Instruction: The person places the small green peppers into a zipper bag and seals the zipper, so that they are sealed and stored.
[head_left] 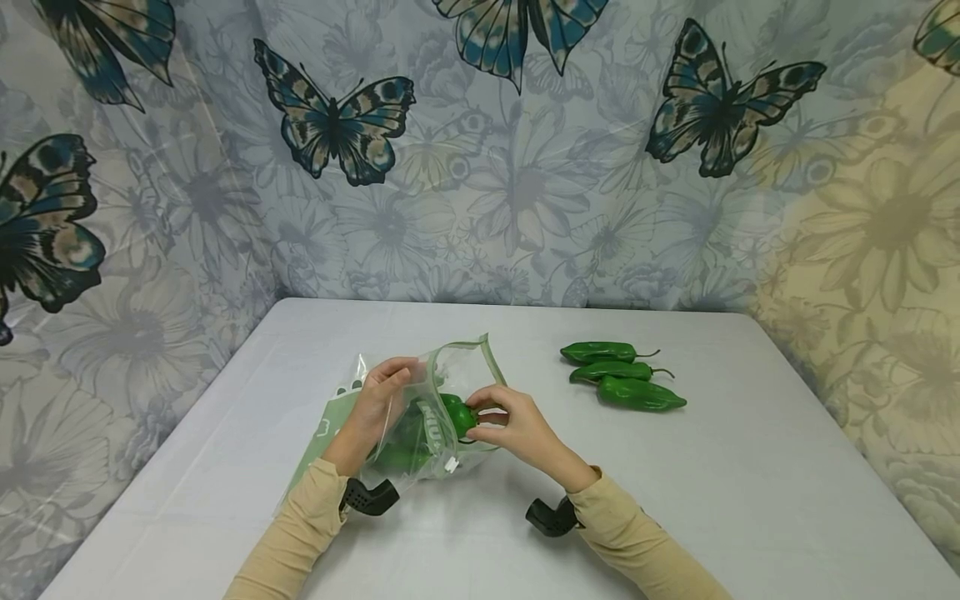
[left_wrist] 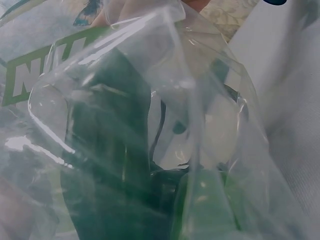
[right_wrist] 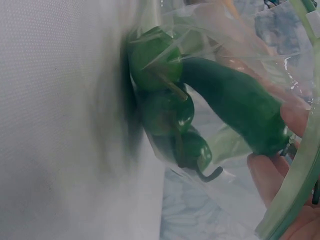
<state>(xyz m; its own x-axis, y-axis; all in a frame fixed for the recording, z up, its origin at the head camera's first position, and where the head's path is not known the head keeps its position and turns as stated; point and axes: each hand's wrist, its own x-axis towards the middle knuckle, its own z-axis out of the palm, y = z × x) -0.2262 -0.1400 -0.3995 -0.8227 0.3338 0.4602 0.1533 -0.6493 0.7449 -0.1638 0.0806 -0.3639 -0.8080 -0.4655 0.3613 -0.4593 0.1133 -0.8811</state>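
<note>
A clear zip bag (head_left: 327,429) with green printing and a green strip along its mouth lies tilted on the table. My left hand (head_left: 380,404) grips its upper side near the opening. At the mouth, my right hand (head_left: 517,425) pinches a green pepper (head_left: 459,414) by its stem end. In the right wrist view this pepper (right_wrist: 240,107) slants inside the bag, its stem end between fingertips (right_wrist: 267,175). Other green peppers (right_wrist: 167,112) rest stacked in the bag, stems toward the opening. Through the plastic in the left wrist view, the peppers (left_wrist: 110,145) look blurred.
Three green peppers (head_left: 611,371) lie side by side on the white table (head_left: 750,467), right of and beyond the bag. A butterfly-patterned cloth (head_left: 525,200) hangs behind the table and at both sides. Black wrist devices (head_left: 552,517) sit under both forearms.
</note>
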